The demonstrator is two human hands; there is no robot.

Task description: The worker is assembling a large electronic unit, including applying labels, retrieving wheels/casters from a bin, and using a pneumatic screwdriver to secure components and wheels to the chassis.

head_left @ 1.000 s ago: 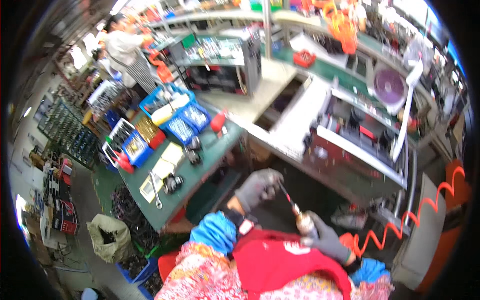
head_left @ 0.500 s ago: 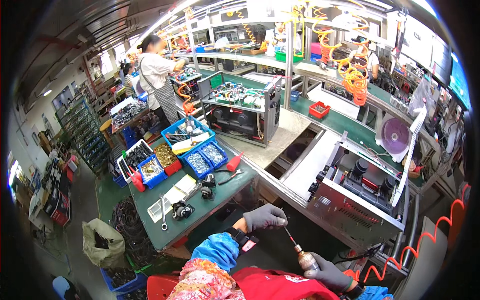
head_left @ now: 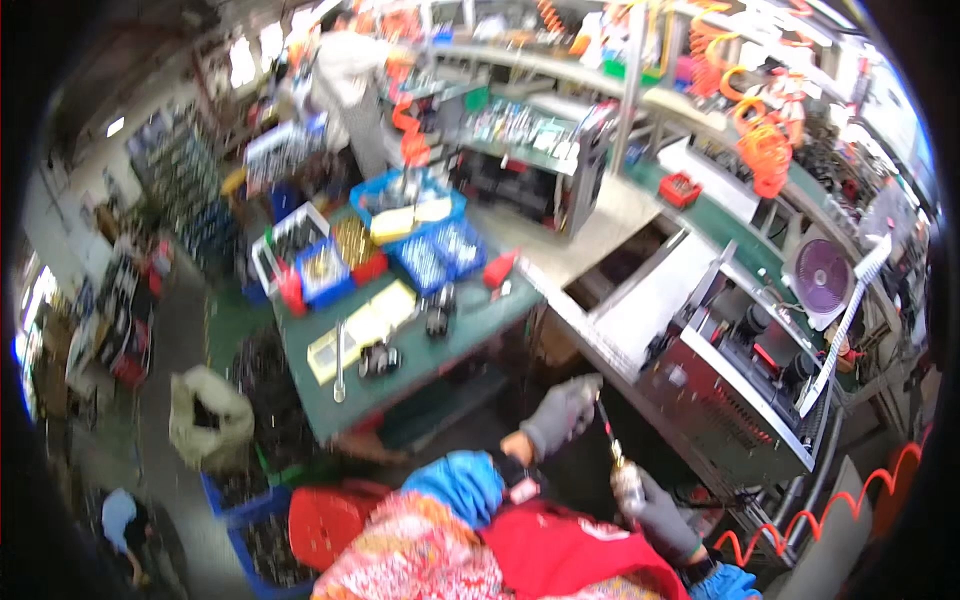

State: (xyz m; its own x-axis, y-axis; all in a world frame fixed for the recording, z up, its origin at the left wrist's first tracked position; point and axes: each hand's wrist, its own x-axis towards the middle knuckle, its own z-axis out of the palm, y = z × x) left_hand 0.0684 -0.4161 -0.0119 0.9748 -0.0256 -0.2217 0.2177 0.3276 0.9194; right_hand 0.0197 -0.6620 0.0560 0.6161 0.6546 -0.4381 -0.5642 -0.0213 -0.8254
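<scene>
My gloved right hand (head_left: pixel 665 522) is wrapped round the pale body of an air screwdriver (head_left: pixel 627 484), whose long thin bit points up and to the left. Close to the bit's tip, the pinched fingertips of my gloved left hand (head_left: pixel 563 417) hold something too small and blurred to make out. Both hands are in front of my body, over the gap between the green workbench (head_left: pixel 440 352) and a metal-cased machine (head_left: pixel 715 430) with black motors in its open top. A wrench (head_left: pixel 340 365) and black casters (head_left: pixel 378 360) lie on the bench.
Blue bins of small hardware (head_left: pixel 440 255) crowd the bench's back part. Behind them stands another open machine (head_left: pixel 530 180). An orange coiled air hose (head_left: pixel 830 520) runs at the lower right. A red stool (head_left: pixel 325 525) and a sack (head_left: pixel 210 420) are at the lower left.
The whole view has shifted and blurred as my head turned, so the benches sit further right. Both hands have kept the same pose, with the screwdriver bit at the left fingertips.
</scene>
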